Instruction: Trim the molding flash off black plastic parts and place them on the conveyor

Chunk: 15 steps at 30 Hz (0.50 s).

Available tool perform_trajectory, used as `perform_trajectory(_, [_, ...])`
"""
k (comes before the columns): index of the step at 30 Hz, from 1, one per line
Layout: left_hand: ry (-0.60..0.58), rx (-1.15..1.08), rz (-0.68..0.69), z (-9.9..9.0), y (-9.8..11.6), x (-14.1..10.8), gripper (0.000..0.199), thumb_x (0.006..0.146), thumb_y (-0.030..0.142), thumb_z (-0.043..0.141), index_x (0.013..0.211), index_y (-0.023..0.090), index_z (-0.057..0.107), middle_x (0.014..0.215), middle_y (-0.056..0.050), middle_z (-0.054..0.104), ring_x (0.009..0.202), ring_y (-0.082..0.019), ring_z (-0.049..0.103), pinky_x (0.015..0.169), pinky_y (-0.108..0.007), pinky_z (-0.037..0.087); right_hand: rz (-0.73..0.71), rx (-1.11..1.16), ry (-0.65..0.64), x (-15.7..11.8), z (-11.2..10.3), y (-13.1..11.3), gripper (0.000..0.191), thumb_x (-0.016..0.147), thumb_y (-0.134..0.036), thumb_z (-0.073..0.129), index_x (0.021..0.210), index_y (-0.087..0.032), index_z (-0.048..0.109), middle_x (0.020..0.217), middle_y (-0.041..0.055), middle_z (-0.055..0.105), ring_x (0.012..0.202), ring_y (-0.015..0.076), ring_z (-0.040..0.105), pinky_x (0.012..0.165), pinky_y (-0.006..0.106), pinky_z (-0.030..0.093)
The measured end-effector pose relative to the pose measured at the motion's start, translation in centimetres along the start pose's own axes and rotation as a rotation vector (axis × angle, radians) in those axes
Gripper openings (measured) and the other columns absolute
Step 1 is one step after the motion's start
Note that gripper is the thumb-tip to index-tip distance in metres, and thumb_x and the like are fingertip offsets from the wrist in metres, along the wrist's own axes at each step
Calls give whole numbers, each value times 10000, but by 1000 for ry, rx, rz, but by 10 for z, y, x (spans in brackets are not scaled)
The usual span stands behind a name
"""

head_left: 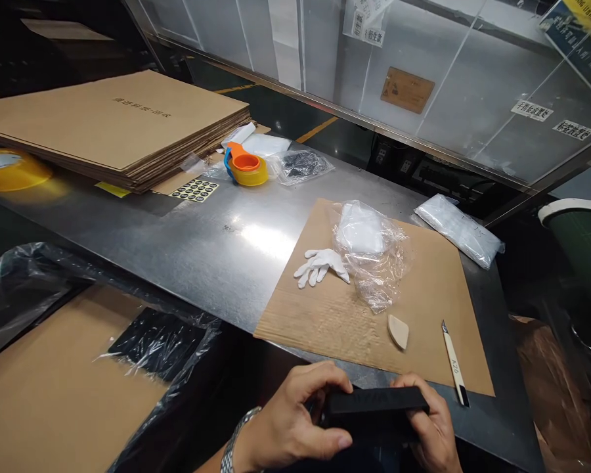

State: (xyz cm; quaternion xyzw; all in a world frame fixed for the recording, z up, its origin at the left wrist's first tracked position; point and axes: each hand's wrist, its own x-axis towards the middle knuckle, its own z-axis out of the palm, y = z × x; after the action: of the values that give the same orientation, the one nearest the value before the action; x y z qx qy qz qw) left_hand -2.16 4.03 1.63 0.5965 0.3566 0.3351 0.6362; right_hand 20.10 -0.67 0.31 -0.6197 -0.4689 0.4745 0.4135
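A black rectangular block-like object (374, 410) is held between my two hands in front of the table's near edge; its exact kind does not show. My left hand (300, 414), with a metal watch band at the wrist, grips its left end between thumb and fingers. Around the right end close the fingers of my right hand (433, 420). Just beyond, on a flat cardboard sheet (438, 282), lie a beige wedge-shaped pad (398, 332), a craft knife (454, 364), a white glove (321, 267) and a clear plastic bag (374, 276) with white material inside.
Stacked flat cardboard (113, 118) covers the table's far left. Near it are a tape dispenser (246, 167), a sticker sheet (196, 190) and a yellow tape roll (12, 169). A plastic-wrapped packet (459, 230) lies back right. At lower left stands a plastic-lined box (54, 368).
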Motion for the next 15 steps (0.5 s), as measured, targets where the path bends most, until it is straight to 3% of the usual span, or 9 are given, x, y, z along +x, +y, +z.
perform_trajectory(10, [20,-226,-67,12,-20,-5,441,566,417,754,783,200,436,615,55,408,510,-62,352,432,-178,266,-102,0,-73,3,-7,11,350,784,-509,495,722,-176,581,646,33,547,575,157,483,532,251,382])
perform_trajectory(15, [6,-193,-38,10,-13,-3,440,589,429,741,877,192,508,705,19,482,555,-72,377,470,-191,294,-115,-2,-82,3,-8,15,344,793,-504,483,739,-179,581,658,37,549,586,163,488,536,255,383])
